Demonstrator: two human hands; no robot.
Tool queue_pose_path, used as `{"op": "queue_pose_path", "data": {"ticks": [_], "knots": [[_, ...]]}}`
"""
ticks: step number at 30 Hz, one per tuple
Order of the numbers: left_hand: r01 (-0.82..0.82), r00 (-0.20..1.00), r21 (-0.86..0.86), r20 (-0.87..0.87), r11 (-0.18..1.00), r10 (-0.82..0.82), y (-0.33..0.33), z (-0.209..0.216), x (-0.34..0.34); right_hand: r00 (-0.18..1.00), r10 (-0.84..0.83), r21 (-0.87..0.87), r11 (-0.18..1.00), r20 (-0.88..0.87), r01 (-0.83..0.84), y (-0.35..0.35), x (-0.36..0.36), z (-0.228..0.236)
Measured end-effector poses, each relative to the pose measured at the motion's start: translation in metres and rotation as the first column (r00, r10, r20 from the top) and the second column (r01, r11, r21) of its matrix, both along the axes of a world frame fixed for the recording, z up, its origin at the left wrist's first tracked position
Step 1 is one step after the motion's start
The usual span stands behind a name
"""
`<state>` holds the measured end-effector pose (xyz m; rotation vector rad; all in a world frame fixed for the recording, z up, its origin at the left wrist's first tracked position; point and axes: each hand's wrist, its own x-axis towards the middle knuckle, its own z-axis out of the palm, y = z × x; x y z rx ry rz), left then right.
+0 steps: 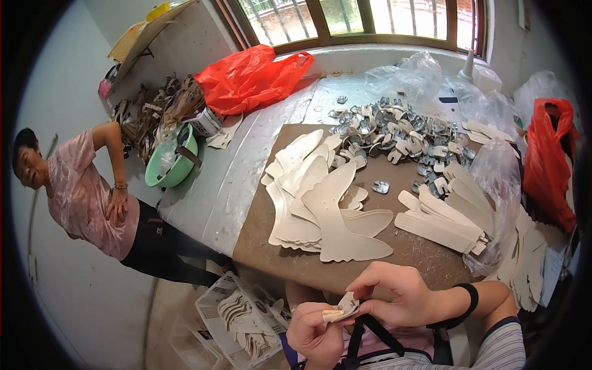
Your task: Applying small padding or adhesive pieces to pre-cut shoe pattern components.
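Both of your hands meet low in the view, just below the near edge of the brown board (265, 246). Your left hand (316, 333) is curled around a small cream strap piece (345, 306), pinching it at one end, and your right hand (394, 293) is closed over its other end with the fingertips pressing down. As a judgement, the work goes best if you keep the piece pinned between thumb and forefinger and work close to your body, where the grip is steady. Ahead on the board lies a fanned stack of cream cut shapes (327, 209), with flat cream strips (441, 219) to its right. Beyond them sits a heap of metal buckles (394, 132), one loose buckle (380, 186) nearer you.
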<state>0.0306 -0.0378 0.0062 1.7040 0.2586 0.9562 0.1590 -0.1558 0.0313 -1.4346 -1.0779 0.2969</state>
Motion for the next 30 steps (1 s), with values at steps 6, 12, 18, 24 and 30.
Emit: {"op": "queue_pose_path", "data": {"ticks": [6,12,18,24,30], "knots": [[-0.089,0.994,0.339,0.096,0.937,0.060,0.008,0.004,0.003,0.997,0.059,0.020,0.998,0.055,-0.060,0.000,0.005,-0.002],[-0.046,0.994,0.454,0.107,0.890,-0.003,0.011,0.005,0.002,0.975,0.041,0.114,0.991,0.220,-0.068,0.002,0.009,-0.010],[-0.041,0.994,0.467,0.110,0.883,-0.012,0.009,0.010,-0.003,0.970,0.091,0.143,0.982,0.226,-0.126,0.001,0.008,-0.002],[-0.005,0.993,0.275,0.118,0.961,-0.028,0.002,0.003,0.001,0.990,0.102,0.128,0.985,0.095,-0.114,-0.002,0.005,0.000],[0.059,0.996,0.211,0.052,0.976,-0.072,0.001,0.011,0.001,0.987,0.095,0.072,0.992,0.131,-0.105,-0.006,0.005,0.004]]}}
